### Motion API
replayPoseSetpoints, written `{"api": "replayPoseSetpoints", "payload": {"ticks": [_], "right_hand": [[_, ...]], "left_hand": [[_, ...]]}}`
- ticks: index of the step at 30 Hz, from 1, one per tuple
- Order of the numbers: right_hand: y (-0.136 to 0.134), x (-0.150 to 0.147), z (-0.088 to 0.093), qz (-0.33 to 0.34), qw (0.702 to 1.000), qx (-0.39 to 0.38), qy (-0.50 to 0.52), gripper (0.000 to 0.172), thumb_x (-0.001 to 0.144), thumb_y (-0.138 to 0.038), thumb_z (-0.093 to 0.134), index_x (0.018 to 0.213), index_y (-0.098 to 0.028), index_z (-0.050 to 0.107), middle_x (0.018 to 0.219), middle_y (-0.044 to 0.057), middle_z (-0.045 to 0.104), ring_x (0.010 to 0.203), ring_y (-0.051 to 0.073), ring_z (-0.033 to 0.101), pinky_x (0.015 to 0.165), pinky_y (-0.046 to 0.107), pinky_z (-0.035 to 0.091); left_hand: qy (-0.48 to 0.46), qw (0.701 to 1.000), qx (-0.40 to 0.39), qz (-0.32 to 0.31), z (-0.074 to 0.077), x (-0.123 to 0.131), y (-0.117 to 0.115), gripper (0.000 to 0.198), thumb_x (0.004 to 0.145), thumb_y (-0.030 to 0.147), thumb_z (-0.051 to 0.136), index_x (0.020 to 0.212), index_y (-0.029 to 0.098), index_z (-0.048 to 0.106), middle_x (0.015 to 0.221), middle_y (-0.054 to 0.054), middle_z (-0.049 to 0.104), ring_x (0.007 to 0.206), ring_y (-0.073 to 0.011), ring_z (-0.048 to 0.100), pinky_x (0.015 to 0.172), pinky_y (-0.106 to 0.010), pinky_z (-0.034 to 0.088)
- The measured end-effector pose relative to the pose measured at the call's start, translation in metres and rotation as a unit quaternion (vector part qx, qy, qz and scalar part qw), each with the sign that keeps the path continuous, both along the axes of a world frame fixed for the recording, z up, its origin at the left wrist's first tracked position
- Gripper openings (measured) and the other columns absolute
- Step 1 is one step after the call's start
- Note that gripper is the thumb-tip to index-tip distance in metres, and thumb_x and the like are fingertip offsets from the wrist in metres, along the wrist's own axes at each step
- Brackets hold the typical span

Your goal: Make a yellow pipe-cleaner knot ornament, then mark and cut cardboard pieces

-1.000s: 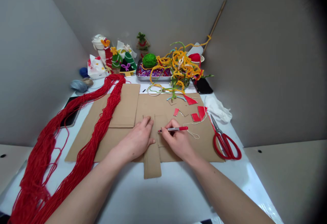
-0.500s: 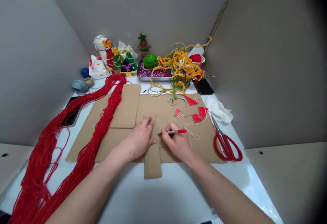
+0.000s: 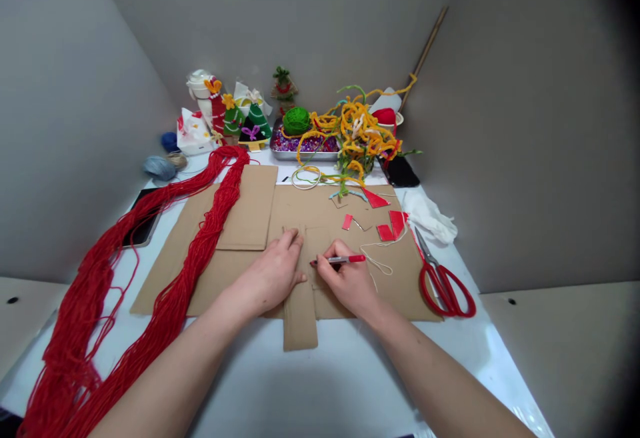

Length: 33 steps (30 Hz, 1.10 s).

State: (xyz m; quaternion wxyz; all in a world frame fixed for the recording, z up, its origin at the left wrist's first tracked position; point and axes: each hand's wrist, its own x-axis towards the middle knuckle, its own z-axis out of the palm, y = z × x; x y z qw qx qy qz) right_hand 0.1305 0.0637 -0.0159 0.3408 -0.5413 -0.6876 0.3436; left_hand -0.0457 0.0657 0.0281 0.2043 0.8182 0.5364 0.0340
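Note:
A narrow cardboard strip [image 3: 301,321] lies on a large brown cardboard sheet [image 3: 200,291], its near end hanging past the sheet's front edge. My left hand [image 3: 275,271] rests spread on the strip, fingers apart and pressing it from above. My right hand [image 3: 347,277] pinches a red-capped marker [image 3: 353,259], whose tip is at the strip's right side. A faint rectangular outline shows on the sheet just right of the strip. A smaller cardboard rectangle [image 3: 247,208] lies to the left.
Long red yarn [image 3: 170,291] runs down the left side. Red-handled scissors [image 3: 445,288], a white tissue [image 3: 429,217] and red scraps [image 3: 375,198] are at the right. Behind stand a bead tray [image 3: 305,156], a tangle of yellow yarn [image 3: 367,131] and small decorated trees [image 3: 255,125].
The whole view has shifted very slightly. Both hands, the strip and the marker keep practically the same places relative to each other.

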Motion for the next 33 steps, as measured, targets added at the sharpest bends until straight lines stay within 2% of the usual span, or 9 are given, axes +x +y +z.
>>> {"api": "replayPoseSetpoints", "payload": {"ticks": [33], "right_hand": [[-0.0012,0.0006,0.0018,0.011,1.0,0.007,0.001,0.018,0.083,-0.029,0.05,0.069,-0.022,0.041,0.059,-0.004,0.051,0.056,0.012,0.049,0.056,0.023,0.036]], "left_hand": [[0.007,1.0,-0.002,-0.001,0.0028,0.0005,-0.0003,0.062,0.082,0.028,0.057,0.135,0.004,0.037,0.144,-0.023,0.032,0.133,-0.0325,0.033,0.106,-0.04,0.034]]}}
